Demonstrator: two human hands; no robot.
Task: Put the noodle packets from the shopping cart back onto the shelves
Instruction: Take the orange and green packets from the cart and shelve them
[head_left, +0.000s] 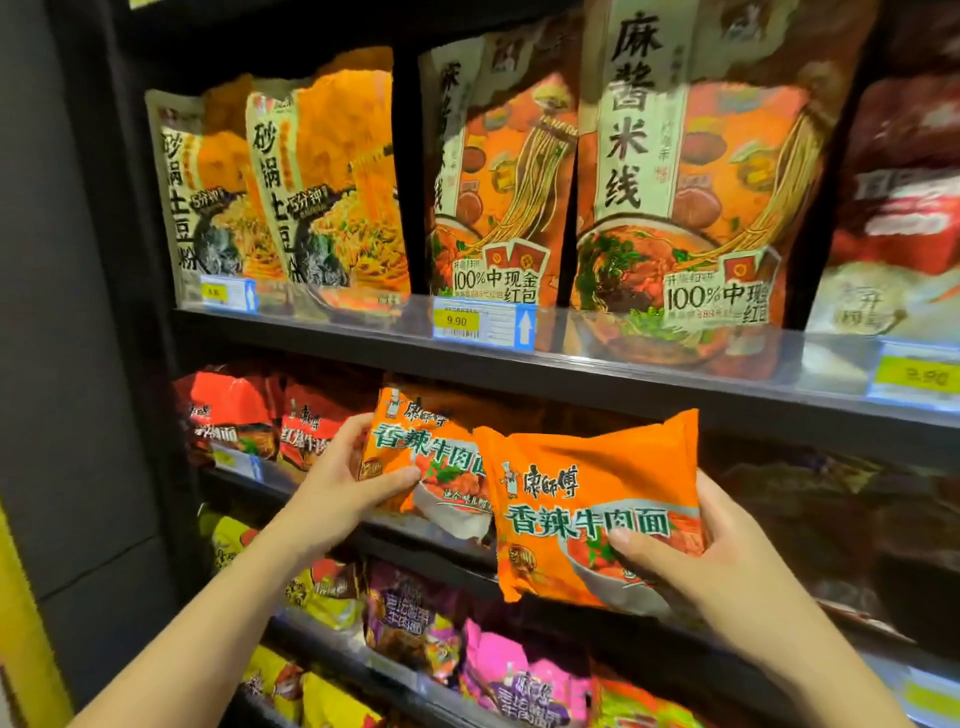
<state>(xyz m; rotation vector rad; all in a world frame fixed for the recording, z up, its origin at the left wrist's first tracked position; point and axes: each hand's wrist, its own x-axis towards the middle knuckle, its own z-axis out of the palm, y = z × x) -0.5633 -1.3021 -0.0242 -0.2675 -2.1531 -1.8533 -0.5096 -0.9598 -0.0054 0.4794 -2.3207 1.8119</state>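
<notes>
Two orange noodle packets are held up in front of the second shelf. My left hand (347, 483) grips the left orange packet (423, 452) by its left edge, thumb on the front, and the packet reaches into the shelf opening. My right hand (711, 551) grips the right orange packet (592, 499) at its lower right corner, thumb across the bowl picture. This packet overlaps the right edge of the left one and hangs in front of the shelf edge (467, 558). The shopping cart is out of view.
Red noodle packets (234, 410) stand at the left of the same shelf. Tall orange pouches (685, 171) fill the shelf above, behind a price rail (483, 325). Purple, pink and yellow packets (415, 613) sit on lower shelves. A dark upright panel (78, 312) bounds the left side.
</notes>
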